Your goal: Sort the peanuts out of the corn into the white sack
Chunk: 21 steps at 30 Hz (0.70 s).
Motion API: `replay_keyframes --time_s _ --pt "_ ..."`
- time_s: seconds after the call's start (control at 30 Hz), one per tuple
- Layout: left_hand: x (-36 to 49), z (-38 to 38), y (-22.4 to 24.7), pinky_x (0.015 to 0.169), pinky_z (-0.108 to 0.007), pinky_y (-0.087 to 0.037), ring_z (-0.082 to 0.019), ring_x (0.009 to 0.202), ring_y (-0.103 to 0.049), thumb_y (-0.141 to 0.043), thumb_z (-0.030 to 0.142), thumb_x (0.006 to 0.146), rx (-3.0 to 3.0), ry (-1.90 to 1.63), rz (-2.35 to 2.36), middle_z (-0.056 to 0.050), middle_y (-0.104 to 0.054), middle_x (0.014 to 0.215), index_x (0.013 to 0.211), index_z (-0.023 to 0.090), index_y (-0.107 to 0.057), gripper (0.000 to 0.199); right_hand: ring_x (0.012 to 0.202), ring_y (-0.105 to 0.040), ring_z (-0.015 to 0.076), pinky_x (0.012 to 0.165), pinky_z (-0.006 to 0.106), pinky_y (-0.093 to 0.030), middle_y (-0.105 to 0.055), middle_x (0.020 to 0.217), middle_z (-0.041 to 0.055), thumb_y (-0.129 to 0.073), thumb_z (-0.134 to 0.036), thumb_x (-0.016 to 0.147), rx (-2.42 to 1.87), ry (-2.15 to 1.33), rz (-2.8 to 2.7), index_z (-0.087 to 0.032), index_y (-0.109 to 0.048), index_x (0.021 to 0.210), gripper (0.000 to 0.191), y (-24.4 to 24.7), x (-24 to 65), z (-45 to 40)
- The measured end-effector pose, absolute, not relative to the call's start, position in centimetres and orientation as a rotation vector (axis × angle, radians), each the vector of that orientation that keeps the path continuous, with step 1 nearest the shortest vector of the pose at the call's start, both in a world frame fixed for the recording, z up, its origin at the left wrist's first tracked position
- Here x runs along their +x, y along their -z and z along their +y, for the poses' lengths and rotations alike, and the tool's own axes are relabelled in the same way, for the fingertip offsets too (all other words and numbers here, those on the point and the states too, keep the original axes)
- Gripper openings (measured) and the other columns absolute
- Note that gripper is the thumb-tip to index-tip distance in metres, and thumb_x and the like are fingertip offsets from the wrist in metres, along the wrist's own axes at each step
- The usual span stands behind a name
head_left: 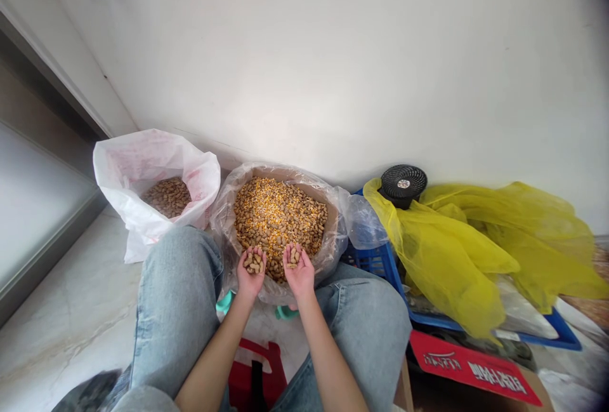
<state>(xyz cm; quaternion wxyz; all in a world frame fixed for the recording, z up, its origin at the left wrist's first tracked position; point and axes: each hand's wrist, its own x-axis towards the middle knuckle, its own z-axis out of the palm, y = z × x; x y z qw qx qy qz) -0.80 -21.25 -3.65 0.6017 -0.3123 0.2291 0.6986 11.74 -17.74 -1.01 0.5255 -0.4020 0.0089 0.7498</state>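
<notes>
My left hand is palm up and cupped, holding several unshelled peanuts. Beside it, my right hand is also turned up, with a smaller handful of peanuts on the palm and fingers. Both hands are over the near edge of a box lined with a clear plastic bag. Inside the liner lies a heap of peanuts mixed with yellow corn kernels. The backs of both hands are hidden.
A white woven sack with peanuts stands left of the box. To the right, yellow mesh and a black fan rest on a blue crate. A red-flapped carton is in front. Behind is a white wall.
</notes>
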Motion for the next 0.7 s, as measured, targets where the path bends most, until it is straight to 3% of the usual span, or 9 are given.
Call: replay_keyframes --time_s 0.37,0.57,0.7 --pt "0.3 -21.1 3.6 0.064 -0.022 -0.047 -0.009 0.063 -0.058 -0.042 0.013 0.074 -0.703 -1.590 0.607 -0.001 -0.061 0.066 0.070 0.015 -0.058 0.017 0.080 -0.058 0.0126 0.082 0.030 -0.043 -0.065 0.084 0.0003 -0.048 -0.032 0.072 -1.127 -1.557 -0.302 -0.020 -0.062 0.079 0.019 1.9 4.4 -21.4" --pt "0.9 -21.4 4.7 0.063 -0.018 -0.046 -0.007 0.062 -0.058 -0.041 0.010 0.074 -0.699 -1.606 0.709 -0.001 -0.062 0.067 0.068 0.013 -0.059 0.019 0.081 -0.058 0.0130 0.078 0.025 -0.043 -0.066 0.084 0.0001 -0.056 -0.021 0.064 -1.317 -1.542 -0.568 -0.020 -0.065 0.077 0.016 4.3 4.4 -21.6" --pt "-0.2 -20.0 3.8 0.057 -0.016 -0.044 -0.006 0.053 -0.055 -0.034 0.007 0.076 -0.653 -1.634 0.671 0.000 -0.059 0.057 0.060 0.014 -0.056 0.028 0.076 -0.058 0.0123 0.072 0.023 -0.044 -0.067 0.077 -0.0006 -0.058 -0.019 0.060 -1.302 -1.609 -0.641 -0.020 -0.065 0.070 0.012 4.2 3.5 -19.7"
